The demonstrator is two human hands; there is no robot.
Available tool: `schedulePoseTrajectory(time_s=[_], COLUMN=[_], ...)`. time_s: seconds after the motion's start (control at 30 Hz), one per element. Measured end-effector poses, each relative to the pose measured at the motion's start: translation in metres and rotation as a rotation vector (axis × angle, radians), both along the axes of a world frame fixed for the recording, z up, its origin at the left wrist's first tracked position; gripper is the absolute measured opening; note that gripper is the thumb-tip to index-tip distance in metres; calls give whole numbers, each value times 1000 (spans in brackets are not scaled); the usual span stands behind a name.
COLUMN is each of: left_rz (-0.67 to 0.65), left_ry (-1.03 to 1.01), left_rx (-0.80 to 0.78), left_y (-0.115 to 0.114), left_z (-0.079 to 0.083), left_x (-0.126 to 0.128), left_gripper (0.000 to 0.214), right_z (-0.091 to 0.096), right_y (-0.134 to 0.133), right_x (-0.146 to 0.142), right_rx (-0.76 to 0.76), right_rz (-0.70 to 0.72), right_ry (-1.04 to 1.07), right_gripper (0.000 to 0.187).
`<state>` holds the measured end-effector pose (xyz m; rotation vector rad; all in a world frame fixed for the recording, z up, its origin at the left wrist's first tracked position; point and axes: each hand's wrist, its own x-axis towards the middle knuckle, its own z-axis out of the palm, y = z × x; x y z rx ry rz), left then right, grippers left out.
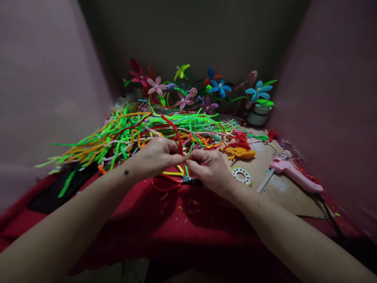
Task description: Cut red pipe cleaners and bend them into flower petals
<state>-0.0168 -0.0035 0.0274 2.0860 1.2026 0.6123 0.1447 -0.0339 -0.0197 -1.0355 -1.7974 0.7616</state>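
A red pipe cleaner [176, 131] curves up out of my left hand [160, 152], whose thumb and fingers are pinched round it. My right hand [207, 167] meets the left at the fingertips, pinched at the lower end of the same red pipe cleaner. The exact point of grip is too small to make out. Beneath the hands lies a pair of scissors [167, 181] with red and yellow handles, its blades partly covered by my right hand. Just behind the hands spreads a big heap of pipe cleaners [120, 129], mostly green, with orange, red and white ones.
Fuzzy flowers [220, 88] in several colours stand along the back, near a white jar [259, 114]. On the right, a cardboard sheet [282, 196] bears a pink glue gun [297, 175], a white ring with holes [241, 175] and an orange bundle [240, 153]. Red cloth [165, 220] covers the table.
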Motion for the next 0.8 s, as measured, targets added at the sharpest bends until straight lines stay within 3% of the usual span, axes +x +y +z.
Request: schedulePoseTrajectory(time_s=[0.07, 0.13, 0.2, 0.27, 0.4, 0.57, 0.67, 0.73, 0.8], left_rz=[40, -32, -40, 4, 10, -92, -100, -72, -40], left_ry=[-263, -454, -545, -549, -436, -264, -221, -261, -369], left_rx=[-445, -837, -961, -805, -265, 206, 213, 32, -250], left_y=[6, 11, 12, 10, -2, -17, -16, -12, -8], left_z=[-7, -14, -15, -10, 8, 15, 12, 8, 3], left_x=[3, 4, 2, -3, -10, -6, -2, 1, 4], left_gripper=[18, 22, 23, 18, 13, 9, 8, 9, 11], right_z=[-3, -5, -4, -1, 6, 6, 7, 8, 8], right_y=[-4, -6, -7, -6, -1, 4, 2, -1, -4], right_x=[-1, -1, -1, 0, 1, 4, 4, 4, 3], right_rx=[311, 484, 490, 324, -162, -347, -352, -283, -139], right_rz=[-94, -121, -126, -102, 96, 323, 299, 218, 96], right_ry=[-187, -281, -239, -58, 409, 606, 566, 476, 336], right_gripper=[18, 19, 20, 19, 16, 15, 15, 16, 17])
